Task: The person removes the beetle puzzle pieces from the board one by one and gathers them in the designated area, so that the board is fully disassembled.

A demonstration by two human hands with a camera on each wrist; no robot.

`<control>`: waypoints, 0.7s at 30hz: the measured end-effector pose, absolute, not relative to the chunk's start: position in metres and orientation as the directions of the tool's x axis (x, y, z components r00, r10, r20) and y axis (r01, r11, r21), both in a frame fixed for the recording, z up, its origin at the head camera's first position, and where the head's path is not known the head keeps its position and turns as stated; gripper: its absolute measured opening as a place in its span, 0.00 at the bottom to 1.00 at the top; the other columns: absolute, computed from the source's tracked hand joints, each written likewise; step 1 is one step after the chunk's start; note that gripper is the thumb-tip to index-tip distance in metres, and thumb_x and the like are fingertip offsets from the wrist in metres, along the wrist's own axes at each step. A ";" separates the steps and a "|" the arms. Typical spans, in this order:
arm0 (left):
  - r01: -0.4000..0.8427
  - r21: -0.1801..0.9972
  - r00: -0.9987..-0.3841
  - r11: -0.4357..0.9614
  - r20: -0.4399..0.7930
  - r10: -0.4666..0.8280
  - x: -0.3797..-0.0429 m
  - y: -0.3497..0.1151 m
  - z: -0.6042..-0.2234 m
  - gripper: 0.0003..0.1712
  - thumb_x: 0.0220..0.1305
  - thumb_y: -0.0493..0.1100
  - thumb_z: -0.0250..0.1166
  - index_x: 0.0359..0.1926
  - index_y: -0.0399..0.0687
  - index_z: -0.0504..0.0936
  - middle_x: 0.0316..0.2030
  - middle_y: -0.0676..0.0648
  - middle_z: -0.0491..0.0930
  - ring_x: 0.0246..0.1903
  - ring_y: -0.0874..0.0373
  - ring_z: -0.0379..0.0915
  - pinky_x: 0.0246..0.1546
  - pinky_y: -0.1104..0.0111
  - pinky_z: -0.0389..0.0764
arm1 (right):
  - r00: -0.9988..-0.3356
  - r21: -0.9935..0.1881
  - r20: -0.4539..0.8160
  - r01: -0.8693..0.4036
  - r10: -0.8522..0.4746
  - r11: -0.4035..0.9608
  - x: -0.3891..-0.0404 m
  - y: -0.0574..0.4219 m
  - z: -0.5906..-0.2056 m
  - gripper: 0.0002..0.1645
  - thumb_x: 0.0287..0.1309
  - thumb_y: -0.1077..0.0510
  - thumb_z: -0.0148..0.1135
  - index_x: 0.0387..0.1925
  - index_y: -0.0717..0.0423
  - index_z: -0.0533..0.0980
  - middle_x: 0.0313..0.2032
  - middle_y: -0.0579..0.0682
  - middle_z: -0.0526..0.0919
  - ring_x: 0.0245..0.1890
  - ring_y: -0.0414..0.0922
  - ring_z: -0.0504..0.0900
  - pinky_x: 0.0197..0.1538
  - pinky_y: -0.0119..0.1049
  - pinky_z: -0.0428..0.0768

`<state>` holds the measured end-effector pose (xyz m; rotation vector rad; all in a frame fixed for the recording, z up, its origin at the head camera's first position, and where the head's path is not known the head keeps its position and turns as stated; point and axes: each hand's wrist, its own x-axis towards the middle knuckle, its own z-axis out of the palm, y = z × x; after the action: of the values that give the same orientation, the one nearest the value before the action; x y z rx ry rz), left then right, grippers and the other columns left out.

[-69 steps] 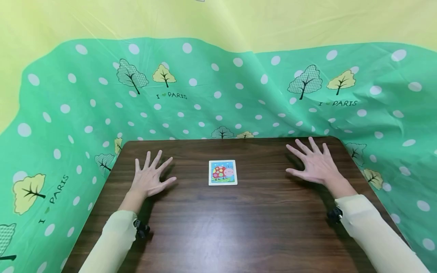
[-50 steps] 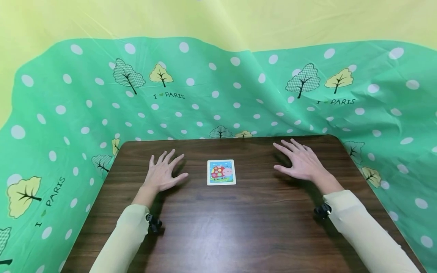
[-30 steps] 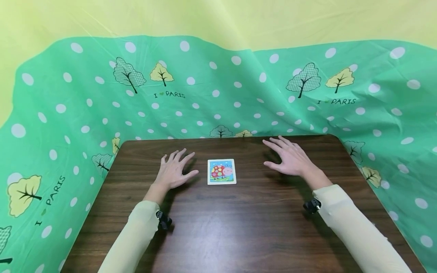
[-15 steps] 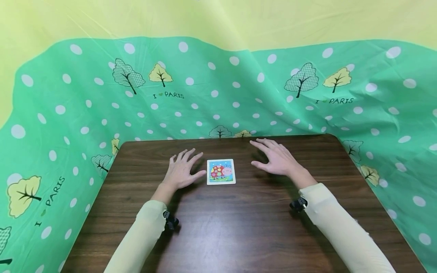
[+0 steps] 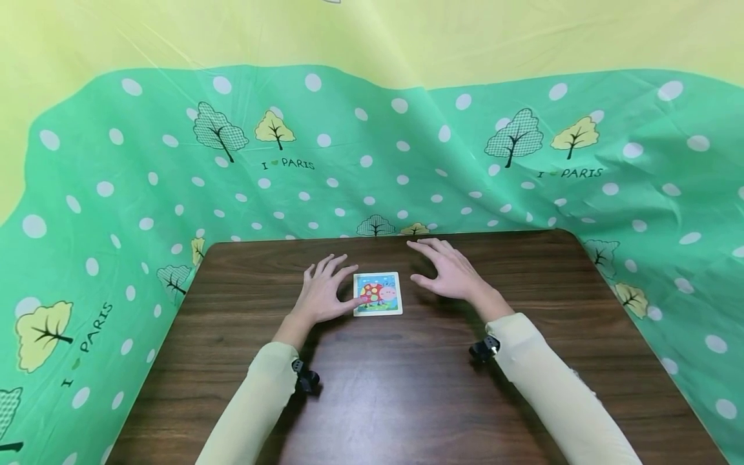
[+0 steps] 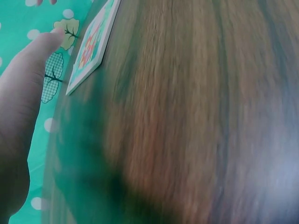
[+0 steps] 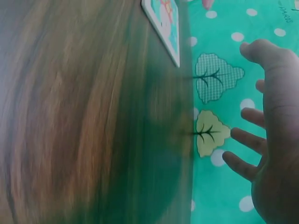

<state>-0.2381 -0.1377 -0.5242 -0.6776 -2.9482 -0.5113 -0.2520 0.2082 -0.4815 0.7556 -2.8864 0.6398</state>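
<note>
A small square picture puzzle (image 5: 380, 297) with a white border and a red spotted ladybug lies flat near the back middle of the table. My left hand (image 5: 322, 294) hovers at its left side, fingers spread, and the thumb tip overlaps the picture's left edge in the head view. To the right, apart from it, my right hand (image 5: 450, 271) is held with fingers spread and relaxed. Nothing is in either hand. In the left wrist view the puzzle (image 6: 93, 44) shows as a thin board beyond the thumb; the right wrist view catches its corner (image 7: 163, 23).
The dark brown wooden table (image 5: 383, 387) has rounded back corners. Behind and beside it hangs a green and yellow cloth (image 5: 343, 142) printed with dots and trees. A small black camera (image 5: 305, 378) sits at the left wrist, another black camera (image 5: 485, 349) at the right.
Both hands have moved inward from the table's sides toward the ladybug picture, left hand rightward and right hand leftward. The picture has stayed in place.
</note>
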 end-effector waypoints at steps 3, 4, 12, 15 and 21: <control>0.434 0.330 -0.901 0.838 0.144 0.409 -0.239 -0.131 -0.526 0.50 0.65 0.75 0.73 0.82 0.64 0.75 0.87 0.46 0.66 0.87 0.38 0.57 0.80 0.25 0.61 | -0.880 -0.418 0.186 -0.473 -0.437 0.776 -0.253 0.202 -0.484 0.46 0.73 0.41 0.73 0.85 0.44 0.68 0.79 0.60 0.74 0.76 0.64 0.74 0.71 0.74 0.78; 0.431 0.345 -0.902 0.834 0.143 0.407 -0.239 -0.129 -0.527 0.50 0.64 0.74 0.73 0.82 0.63 0.75 0.86 0.46 0.66 0.87 0.37 0.58 0.80 0.26 0.62 | -0.883 -0.432 0.180 -0.467 -0.434 0.771 -0.253 0.200 -0.485 0.46 0.73 0.41 0.74 0.85 0.44 0.69 0.78 0.60 0.75 0.75 0.64 0.74 0.70 0.74 0.78; 0.412 0.459 -0.909 0.787 0.153 0.387 -0.236 -0.114 -0.536 0.52 0.62 0.73 0.76 0.82 0.62 0.76 0.85 0.43 0.67 0.85 0.37 0.59 0.76 0.30 0.66 | -0.884 -0.506 0.156 -0.455 -0.440 0.733 -0.257 0.187 -0.497 0.45 0.72 0.44 0.74 0.84 0.47 0.70 0.75 0.60 0.76 0.74 0.64 0.75 0.71 0.73 0.79; 0.411 0.469 -0.911 0.782 0.170 0.376 -0.237 -0.109 -0.540 0.52 0.61 0.72 0.77 0.82 0.62 0.76 0.84 0.44 0.68 0.84 0.38 0.59 0.77 0.31 0.64 | -0.887 -0.530 0.139 -0.442 -0.440 0.724 -0.257 0.184 -0.500 0.44 0.73 0.45 0.73 0.84 0.48 0.70 0.76 0.62 0.76 0.74 0.64 0.75 0.72 0.73 0.78; 0.413 0.497 -0.909 0.763 0.178 0.376 -0.237 -0.101 -0.547 0.52 0.60 0.71 0.80 0.81 0.60 0.77 0.83 0.44 0.68 0.83 0.41 0.62 0.77 0.32 0.64 | -0.901 -0.568 0.091 -0.396 -0.423 0.721 -0.258 0.177 -0.511 0.42 0.74 0.47 0.72 0.84 0.48 0.71 0.75 0.61 0.76 0.74 0.63 0.74 0.74 0.71 0.77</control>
<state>-0.2372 -0.1008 -0.5467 -0.6472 -2.8855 -0.8385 -0.2577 0.1770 -0.5113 0.7039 -2.9569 0.9591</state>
